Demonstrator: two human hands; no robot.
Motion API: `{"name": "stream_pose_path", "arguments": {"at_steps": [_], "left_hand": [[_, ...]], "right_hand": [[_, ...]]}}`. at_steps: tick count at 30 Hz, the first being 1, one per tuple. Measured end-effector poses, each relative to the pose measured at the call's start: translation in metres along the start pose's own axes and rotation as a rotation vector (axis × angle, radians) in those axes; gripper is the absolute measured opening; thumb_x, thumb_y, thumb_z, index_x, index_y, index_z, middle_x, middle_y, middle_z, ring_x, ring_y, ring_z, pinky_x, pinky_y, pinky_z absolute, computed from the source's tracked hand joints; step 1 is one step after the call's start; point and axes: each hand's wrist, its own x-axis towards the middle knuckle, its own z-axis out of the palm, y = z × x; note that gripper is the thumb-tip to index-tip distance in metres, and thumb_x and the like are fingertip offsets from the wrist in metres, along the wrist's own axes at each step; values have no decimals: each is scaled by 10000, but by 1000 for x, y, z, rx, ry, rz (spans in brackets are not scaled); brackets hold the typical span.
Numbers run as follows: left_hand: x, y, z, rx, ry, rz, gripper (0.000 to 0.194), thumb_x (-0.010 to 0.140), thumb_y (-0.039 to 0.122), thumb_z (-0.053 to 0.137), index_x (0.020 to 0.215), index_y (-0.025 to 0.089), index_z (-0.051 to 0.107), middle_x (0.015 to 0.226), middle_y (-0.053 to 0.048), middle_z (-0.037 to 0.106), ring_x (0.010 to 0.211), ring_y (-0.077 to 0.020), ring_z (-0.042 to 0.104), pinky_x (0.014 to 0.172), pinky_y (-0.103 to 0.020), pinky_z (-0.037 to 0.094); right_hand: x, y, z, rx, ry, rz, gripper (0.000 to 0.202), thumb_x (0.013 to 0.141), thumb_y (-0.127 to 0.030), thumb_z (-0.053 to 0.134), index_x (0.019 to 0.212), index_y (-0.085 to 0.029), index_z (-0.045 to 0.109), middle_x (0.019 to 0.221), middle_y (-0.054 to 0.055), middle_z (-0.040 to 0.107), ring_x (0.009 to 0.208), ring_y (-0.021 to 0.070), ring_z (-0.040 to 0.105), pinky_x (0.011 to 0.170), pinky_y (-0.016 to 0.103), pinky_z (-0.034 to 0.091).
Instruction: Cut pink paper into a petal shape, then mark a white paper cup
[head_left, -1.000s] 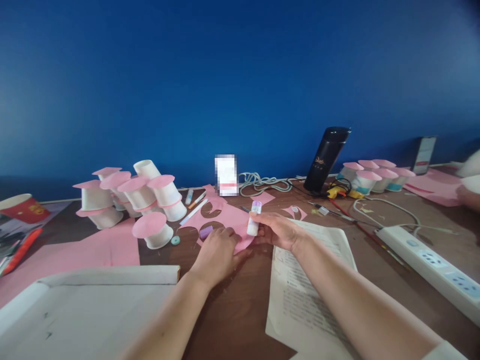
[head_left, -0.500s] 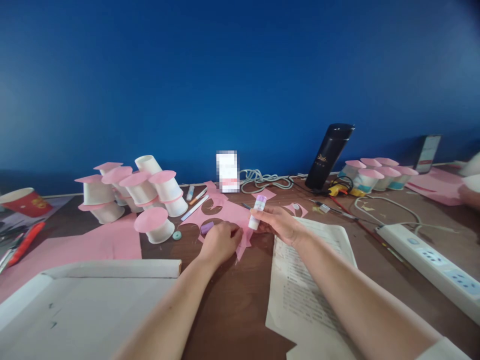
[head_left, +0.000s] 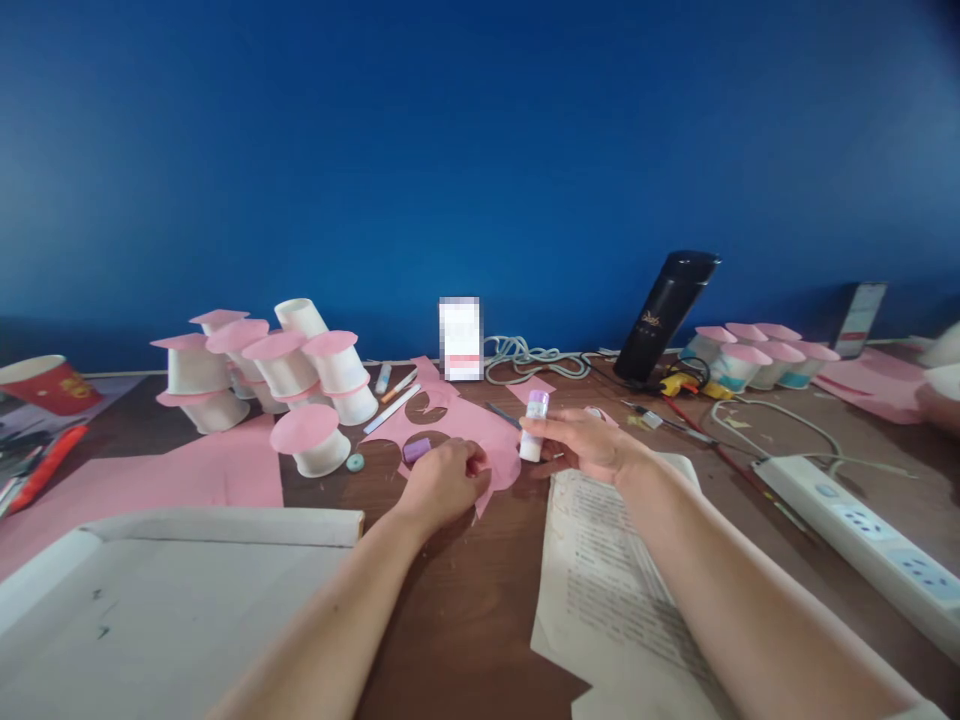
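My right hand (head_left: pixel 589 440) is closed around a white glue stick (head_left: pixel 533 445) with a pale purple top, held upright above the table. To its left, my left hand (head_left: pixel 448 478) lies low over cut pink paper (head_left: pixel 465 425) with its fingers curled. What those fingers grip, if anything, is hidden beneath them. Touching or close by the left hand is a purple cap (head_left: pixel 417 449). A single white paper cup (head_left: pixel 322 457) with a pink paper disc (head_left: pixel 304 428) on top stands further left, beside a small teal round piece (head_left: pixel 355 462).
Stacked white cups with pink discs (head_left: pixel 279 362) stand at left behind a white tray (head_left: pixel 225 525). A printed sheet (head_left: pixel 592 580) lies under my right forearm. On the right are a black flask (head_left: pixel 664 320), a power strip (head_left: pixel 847 520) and a co-worker's hand (head_left: pixel 941 395).
My right hand has moved slightly right with the glue stick, which now stands more upright. My left hand stays over the pink paper. The view has shifted a little.
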Motion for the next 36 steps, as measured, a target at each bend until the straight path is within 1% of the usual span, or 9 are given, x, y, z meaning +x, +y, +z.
{"name": "stream_pose_path", "arguments": {"at_steps": [4,7,12,19,23,28,32,34,36], "left_hand": [[-2,-2,2,28,-23,30,259,751,283,594,979,196,681,875,-50,661,787,-180,617,687,-271,441],[-2,-5,4,7,-9,56,293,761,252,571,1027,193,678,908,-52,643,776,-165,608,692,-263,447],[-3,-9,5,-8,3,74,311,768,237,554,1050,190,676,947,-62,637,775,-165,606,717,-269,458],[-3,-8,4,2,-1,70,324,764,246,559,1064,190,670,955,-67,637,798,-178,610,738,-277,465],[-2,-8,5,18,-15,66,319,757,236,567,1056,190,670,943,-68,639,799,-178,606,717,-268,460],[-1,-6,4,39,2,76,273,773,232,556,1016,196,675,911,-59,632,793,-175,598,710,-272,443],[-3,-3,2,71,-2,99,220,780,242,557,963,207,674,881,-47,612,783,-171,590,697,-271,426],[-4,-2,1,94,-17,108,205,778,275,574,949,215,672,890,-43,600,785,-172,586,690,-273,419],[-5,-1,0,112,-27,109,224,774,358,604,939,222,672,895,-39,593,807,-183,584,678,-278,412]], "right_hand": [[0,2,1,91,-115,68,307,688,-378,795,777,-122,651,703,49,662,597,124,585,655,410,624],[3,5,3,147,-144,79,295,712,-363,780,785,-109,650,692,39,656,596,116,583,681,413,619],[4,6,3,186,-137,58,260,737,-349,761,779,-121,643,656,11,634,556,95,553,688,405,614],[1,2,-2,169,-51,62,285,709,-357,784,827,-135,652,732,35,664,599,122,591,663,405,616],[3,1,-1,166,-12,43,282,716,-359,779,839,-138,657,727,37,669,626,136,609,695,422,615],[5,4,3,218,-9,33,239,750,-340,756,828,-139,653,709,11,650,549,90,551,711,408,613],[7,7,6,243,-24,12,252,737,-346,768,802,-134,650,689,-1,629,537,76,524,715,393,609],[8,9,8,267,-46,-11,255,727,-349,775,778,-136,643,668,-10,612,543,77,517,702,383,607],[9,10,11,310,-63,-32,256,730,-356,771,764,-141,637,635,-18,594,537,78,506,691,369,603]]}}
